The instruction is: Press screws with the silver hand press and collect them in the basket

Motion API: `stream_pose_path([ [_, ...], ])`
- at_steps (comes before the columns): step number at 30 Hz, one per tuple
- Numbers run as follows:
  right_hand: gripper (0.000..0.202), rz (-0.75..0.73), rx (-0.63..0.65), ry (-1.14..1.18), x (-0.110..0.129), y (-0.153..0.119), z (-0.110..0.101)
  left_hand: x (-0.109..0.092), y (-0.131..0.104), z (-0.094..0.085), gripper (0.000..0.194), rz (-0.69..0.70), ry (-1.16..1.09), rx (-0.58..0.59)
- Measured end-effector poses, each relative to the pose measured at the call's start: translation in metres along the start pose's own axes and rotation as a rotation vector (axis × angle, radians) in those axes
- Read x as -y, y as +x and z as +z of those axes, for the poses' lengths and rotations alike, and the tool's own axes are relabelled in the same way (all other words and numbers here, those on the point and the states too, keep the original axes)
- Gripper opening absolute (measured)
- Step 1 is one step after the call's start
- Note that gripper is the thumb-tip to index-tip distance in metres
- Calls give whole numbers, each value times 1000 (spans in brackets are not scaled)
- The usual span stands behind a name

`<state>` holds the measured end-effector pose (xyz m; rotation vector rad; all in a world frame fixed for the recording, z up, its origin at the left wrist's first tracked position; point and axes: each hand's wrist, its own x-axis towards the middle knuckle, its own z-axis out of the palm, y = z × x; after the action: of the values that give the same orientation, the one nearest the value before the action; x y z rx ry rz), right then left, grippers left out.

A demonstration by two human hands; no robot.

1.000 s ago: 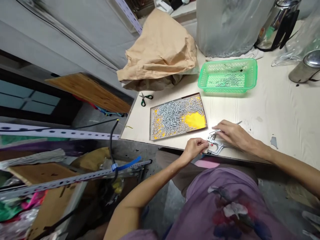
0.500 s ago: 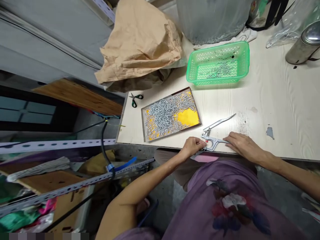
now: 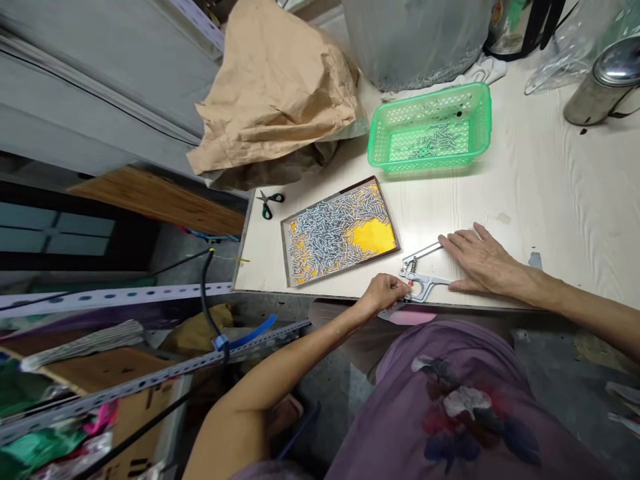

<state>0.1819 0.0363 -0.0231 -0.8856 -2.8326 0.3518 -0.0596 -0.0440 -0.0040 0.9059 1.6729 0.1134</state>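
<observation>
A pair of grey metal pliers with a spring between its arms lies at the table's front edge, handles spread apart to the right. My left hand is closed in a pinch at the jaw end, beside a small red spot; what the fingertips hold is hidden. My right hand reaches round both handles, fingers over the end of the upper one and thumb against the lower one. Just behind the jaws sits a shallow tray of small silvery springs on a yellow bottom.
Green-handled scissors lie left of the tray. Behind it are a crumpled brown paper bag and a green basket with some springs inside. A metal flask stands at the far right. Perforated metal rails run below the table's left side.
My right hand has moved up and opened wider, from the lower handle alone to span both handles. My left hand stays at the jaw end. The view has shifted slightly.
</observation>
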Motion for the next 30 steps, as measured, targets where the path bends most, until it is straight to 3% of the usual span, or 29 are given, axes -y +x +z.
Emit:
stream_pose_path([
  [5,67,-1,35,-106,19,-6,-6,3,-1,-1,26,-18,24,10],
  [7,60,8,29,-89,24,-9,-7,6,-5,-2,27,49,109,-37],
  [12,47,-4,15,-78,32,-14,-3,7,-14,7,18,566,496,-382],
  [14,45,7,-12,-62,34,-15,-1,1,-9,16,17,749,631,-379],
  [18,52,23,-51,-11,35,-21,1,-20,13,29,38,994,821,-246],
  [21,62,40,-76,32,30,-30,-1,-34,23,30,51,1026,925,-127],
  [25,58,108,-54,14,25,-41,-3,-46,24,28,64,973,1034,-95],
  [30,43,129,-63,-16,21,-36,4,-63,26,31,44,941,1080,-94],
])
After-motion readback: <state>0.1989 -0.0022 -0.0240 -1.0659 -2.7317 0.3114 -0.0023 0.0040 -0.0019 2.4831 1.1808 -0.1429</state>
